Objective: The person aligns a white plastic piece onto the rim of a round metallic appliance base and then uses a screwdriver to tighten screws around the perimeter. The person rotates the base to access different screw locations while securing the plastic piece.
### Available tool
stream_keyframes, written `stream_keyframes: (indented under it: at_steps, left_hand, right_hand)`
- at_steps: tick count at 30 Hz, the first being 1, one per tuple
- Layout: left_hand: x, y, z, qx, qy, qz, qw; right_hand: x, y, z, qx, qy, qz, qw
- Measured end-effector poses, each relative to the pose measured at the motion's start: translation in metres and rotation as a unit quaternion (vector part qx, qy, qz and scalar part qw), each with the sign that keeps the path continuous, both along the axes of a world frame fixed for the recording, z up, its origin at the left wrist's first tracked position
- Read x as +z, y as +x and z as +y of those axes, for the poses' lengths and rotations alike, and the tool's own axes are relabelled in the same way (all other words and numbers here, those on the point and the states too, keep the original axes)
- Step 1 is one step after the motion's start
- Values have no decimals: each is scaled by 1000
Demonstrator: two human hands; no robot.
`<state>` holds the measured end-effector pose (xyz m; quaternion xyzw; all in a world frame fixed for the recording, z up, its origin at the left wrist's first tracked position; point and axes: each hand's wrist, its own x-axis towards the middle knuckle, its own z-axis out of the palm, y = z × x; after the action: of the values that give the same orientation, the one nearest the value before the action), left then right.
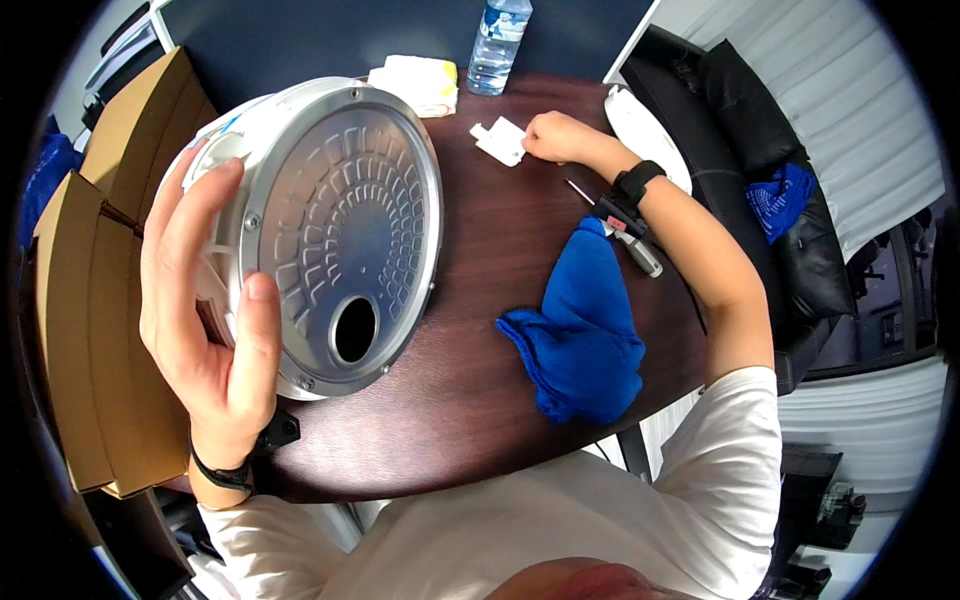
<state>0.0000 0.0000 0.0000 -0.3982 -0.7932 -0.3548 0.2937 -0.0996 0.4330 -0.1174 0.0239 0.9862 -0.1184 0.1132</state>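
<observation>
A round white appliance part (365,245) with a shiny, embossed metal face stands tilted on its edge at the left. Small screws sit around its rim, and an oval dark hole opens low in the metal. My left hand (205,310) grips its left side, thumb along the rim and fingers behind. Farther off to the right, my right hand (560,137) has its fingers closed at the edge of a small white plastic piece (500,142) lying on the table. A screwdriver (640,255) with a grey handle lies beneath my right forearm, partly hidden by the wrist device.
Nearer me on the dark wooden table (470,400) lies a crumpled blue cloth (590,340). A water bottle (498,50) and a folded white-and-yellow cloth (420,85) stand at the back by a dark partition. A white curved piece (650,135) lies far right; cardboard boxes (90,340) flank the left.
</observation>
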Motion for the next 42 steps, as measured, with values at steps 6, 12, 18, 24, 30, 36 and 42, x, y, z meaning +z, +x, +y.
stream_keyframes:
  at_steps: [6,12,18,24,30,36,42]
  left_hand:
    - [-5,-4,3,-2,28,7,1000]
    - [-2,-10,-2,7,19,29,999]
    - [-5,-13,-4,9,45,5,999]
    - [1,-28,-13,-30,64,-50,996]
    - [1,-32,-18,-45,80,-78,993]
    - [-3,-35,-16,-49,76,-60,994]
    - [-6,-42,-25,-24,86,-70,994]
  right_hand:
    - [3,6,11,6,2,-13,1000]
    - [0,3,12,34,18,89,995]
    - [16,14,10,69,-19,131,989]
    - [14,63,-48,220,-155,76,960]
    - [10,76,-79,238,-82,-42,967]
    - [12,58,-45,187,-74,-49,978]
    - [42,82,-58,180,-75,7,981]
